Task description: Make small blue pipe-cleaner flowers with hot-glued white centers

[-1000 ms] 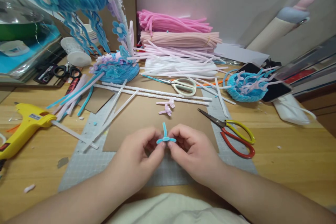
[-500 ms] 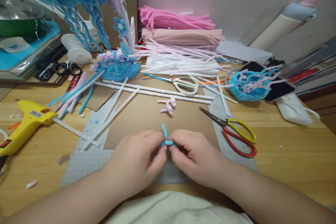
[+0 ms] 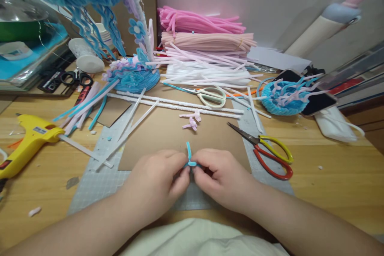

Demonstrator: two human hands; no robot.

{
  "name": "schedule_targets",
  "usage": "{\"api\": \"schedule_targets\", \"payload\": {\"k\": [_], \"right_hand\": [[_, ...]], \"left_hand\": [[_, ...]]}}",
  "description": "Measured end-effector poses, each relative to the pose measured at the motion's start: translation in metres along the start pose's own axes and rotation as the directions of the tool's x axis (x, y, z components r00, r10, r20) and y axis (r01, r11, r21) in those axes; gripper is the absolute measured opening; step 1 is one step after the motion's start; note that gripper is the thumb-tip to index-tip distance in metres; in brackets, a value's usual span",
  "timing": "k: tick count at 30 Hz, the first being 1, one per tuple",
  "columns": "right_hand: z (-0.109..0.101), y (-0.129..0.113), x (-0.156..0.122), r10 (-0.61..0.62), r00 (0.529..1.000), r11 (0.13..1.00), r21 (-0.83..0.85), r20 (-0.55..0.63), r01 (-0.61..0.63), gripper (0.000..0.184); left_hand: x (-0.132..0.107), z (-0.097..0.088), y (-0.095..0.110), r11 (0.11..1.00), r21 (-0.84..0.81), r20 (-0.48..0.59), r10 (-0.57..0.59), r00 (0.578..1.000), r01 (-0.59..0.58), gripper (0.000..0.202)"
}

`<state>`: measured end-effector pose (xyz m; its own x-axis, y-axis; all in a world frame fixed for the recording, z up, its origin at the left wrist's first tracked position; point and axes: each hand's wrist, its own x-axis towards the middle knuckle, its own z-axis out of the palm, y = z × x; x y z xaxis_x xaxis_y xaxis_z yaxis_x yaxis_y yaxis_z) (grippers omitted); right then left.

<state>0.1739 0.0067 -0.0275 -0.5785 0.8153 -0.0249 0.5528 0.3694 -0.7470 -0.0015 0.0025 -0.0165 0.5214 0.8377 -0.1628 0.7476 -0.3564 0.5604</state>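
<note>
The blue piece (image 3: pixel 192 164) sits right between the two hands, in front of the person's middle, over the near edge of the cardboard (image 3: pixel 156 136); whether it touches the board cannot be told. Its long axis is the free stem, which points away from the person and leans a little left. At the stem's foot a small loop lies crosswise, with short blue bits running out sideways under the fingers. Neither hand is nearer: the left hand (image 3: pixel 160 176) pinches the piece from the left between thumb and forefinger, the right hand (image 3: pixel 225 176) pinches it from the right the same way, and the thumb tips are just apart below the loop. The other fingers curl in, partly hidden.

Straight beyond the stem, on the cardboard, lie two pink pieces (image 3: pixel 192 124), close together, their thin ends toward the left. Past them, two white stems (image 3: pixel 180 105) run crosswise. The scissors (image 3: pixel 257 141) rest to the right of the right hand, blades pointing away and left. The glue gun (image 3: pixel 37 136) lies well apart on the left, on the table (image 3: pixel 339 180).
</note>
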Motion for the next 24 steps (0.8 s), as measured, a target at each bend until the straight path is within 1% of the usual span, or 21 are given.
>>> {"api": "schedule_targets", "payload": {"k": [3,7,12,15,18,21,24], "right_hand": [[0.001,0.0,0.0,-0.021,0.999,1.0,-0.006,-0.024,0.021,0.02],[0.003,0.0,0.0,-0.012,0.999,1.0,-0.013,-0.048,0.011,0.024],[0.008,-0.002,-0.002,-0.003,0.999,1.0,-0.028,-0.045,0.002,0.025],[0.007,-0.002,-0.002,0.014,0.998,1.0,-0.012,-0.06,-0.015,0.022],[0.004,-0.003,-0.002,0.049,0.994,0.996,0.073,-0.1,-0.042,0.015],[0.0,-0.003,-0.002,0.087,0.988,0.991,0.117,-0.129,-0.072,0.011],[-0.003,-0.003,-0.002,0.087,0.993,0.995,0.05,-0.08,-0.083,0.012]], "left_hand": [[-0.001,0.002,-0.001,1.0,-0.02,-0.015,0.022,1.0,-0.022,0.023],[-0.002,0.007,-0.002,1.0,-0.022,-0.046,0.019,0.999,-0.02,0.026],[-0.002,0.011,-0.002,1.0,-0.022,-0.072,0.018,0.997,-0.019,0.026],[-0.002,0.012,-0.001,0.998,-0.057,-0.102,0.006,0.995,-0.012,0.027],[-0.004,0.01,0.0,0.989,-0.151,-0.156,-0.018,0.988,-0.005,0.029],[-0.005,0.009,0.001,0.971,-0.236,-0.111,-0.072,0.991,0.044,0.027],[-0.004,0.009,0.001,0.96,-0.266,-0.078,-0.115,0.99,0.09,0.018]]}}
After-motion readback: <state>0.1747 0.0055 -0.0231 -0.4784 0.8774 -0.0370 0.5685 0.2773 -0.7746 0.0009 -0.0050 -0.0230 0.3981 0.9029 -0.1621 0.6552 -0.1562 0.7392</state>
